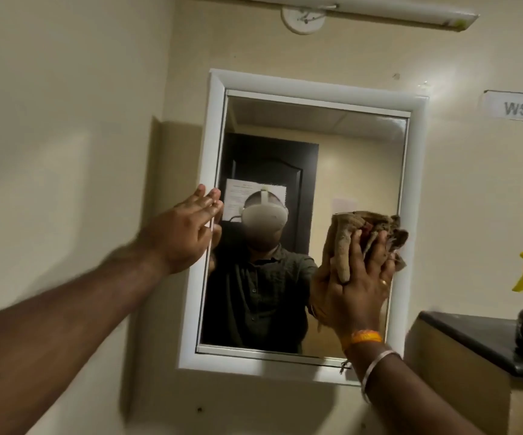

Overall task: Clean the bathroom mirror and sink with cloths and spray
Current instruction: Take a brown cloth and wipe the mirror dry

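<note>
We've got both arms raised toward the mirror (313,146). Left hand (188,229) flat, fingers spread, on its left frame edge. Right hand (359,284) presses a bunched cloth (348,233) at its right side; grip looks closed, though blurry.

Bare forearms; an orange wristband (366,336), a silver bangle (376,365), a gold ring (385,282).

Dim warm light, perhaps from above; soft shadows, motion-blurred left forearm (65,309), wide-angle edge bending.
</note>
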